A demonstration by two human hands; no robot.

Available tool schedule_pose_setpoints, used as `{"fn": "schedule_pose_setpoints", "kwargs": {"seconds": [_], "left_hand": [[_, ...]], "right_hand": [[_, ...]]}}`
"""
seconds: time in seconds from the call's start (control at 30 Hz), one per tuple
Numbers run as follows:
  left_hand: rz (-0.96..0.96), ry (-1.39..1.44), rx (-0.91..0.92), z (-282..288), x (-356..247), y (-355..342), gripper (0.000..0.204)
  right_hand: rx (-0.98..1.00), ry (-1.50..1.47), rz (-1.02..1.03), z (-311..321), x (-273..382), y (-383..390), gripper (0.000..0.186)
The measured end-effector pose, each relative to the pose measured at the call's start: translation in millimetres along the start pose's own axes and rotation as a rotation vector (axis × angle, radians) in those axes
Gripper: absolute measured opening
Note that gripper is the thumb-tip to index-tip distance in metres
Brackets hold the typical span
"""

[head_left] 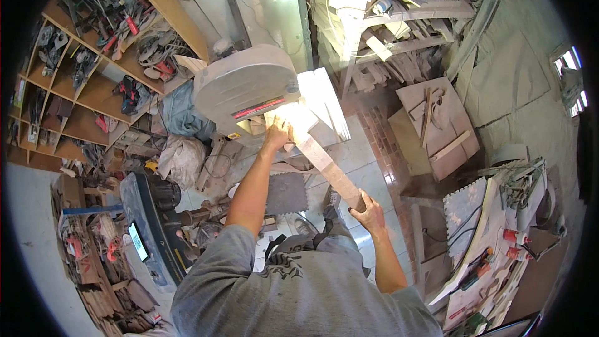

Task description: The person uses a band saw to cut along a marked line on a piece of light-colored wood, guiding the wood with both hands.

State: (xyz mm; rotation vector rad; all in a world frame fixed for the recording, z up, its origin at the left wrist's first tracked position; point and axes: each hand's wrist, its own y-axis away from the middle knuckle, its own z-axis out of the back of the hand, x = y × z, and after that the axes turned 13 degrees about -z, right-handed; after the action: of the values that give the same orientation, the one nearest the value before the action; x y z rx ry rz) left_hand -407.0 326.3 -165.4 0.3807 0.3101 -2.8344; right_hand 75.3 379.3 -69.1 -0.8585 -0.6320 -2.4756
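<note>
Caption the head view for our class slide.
Right hand holds a wooden board; left hand is at the bandsaw.

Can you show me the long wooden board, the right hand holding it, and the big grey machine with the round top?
Long wooden board (334, 175): head view, middle of its face.
Right hand (371, 214): head view, back of the hand.
Big grey machine (245, 82): head view, rounded cover.

Grey T-shirt (306, 302) at six o'clock, dark print (290, 266) on its front; short, loose sleeves (229, 249) at seven and five. Greyish trousers (344, 237) show at five. Left hand (278, 132) and right hand (372, 214) are bare.
</note>
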Motion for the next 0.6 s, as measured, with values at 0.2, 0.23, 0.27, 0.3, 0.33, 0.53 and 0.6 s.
{"fn": "schedule_pose_setpoints", "kwargs": {"seconds": [0.2, 0.23, 0.27, 0.3, 0.33, 0.53, 0.6], "left_hand": [[-0.115, -0.026, -0.003, 8, -21, -16, 0.033], [-0.124, -0.045, -0.039, 9, -17, -12, 0.033], [-0.107, -0.053, -0.034, 9, -14, -9, 0.034], [-0.09, -0.061, -0.03, 9, -10, -6, 0.034], [-0.077, -0.059, -0.027, 8, -12, -8, 0.035], [-0.022, 0.009, 0.135, 15, -14, -15, 0.042], [-0.042, -0.029, 0.201, 18, -25, -20, 0.045]], "right_hand": [[-0.016, 0.031, -0.028, 2, 0, 0, 0.084], [-0.014, 0.03, -0.018, 1, 3, 0, 0.084], [-0.004, 0.031, -0.022, 0, 5, 0, 0.084], [0.006, 0.033, -0.026, -1, 7, 0, 0.084], [0.011, 0.041, -0.034, -1, 7, 1, 0.084], [-0.039, 0.027, -0.008, -11, 3, 0, 0.084], [-0.057, 0.035, -0.016, -11, -1, -1, 0.084]]}}
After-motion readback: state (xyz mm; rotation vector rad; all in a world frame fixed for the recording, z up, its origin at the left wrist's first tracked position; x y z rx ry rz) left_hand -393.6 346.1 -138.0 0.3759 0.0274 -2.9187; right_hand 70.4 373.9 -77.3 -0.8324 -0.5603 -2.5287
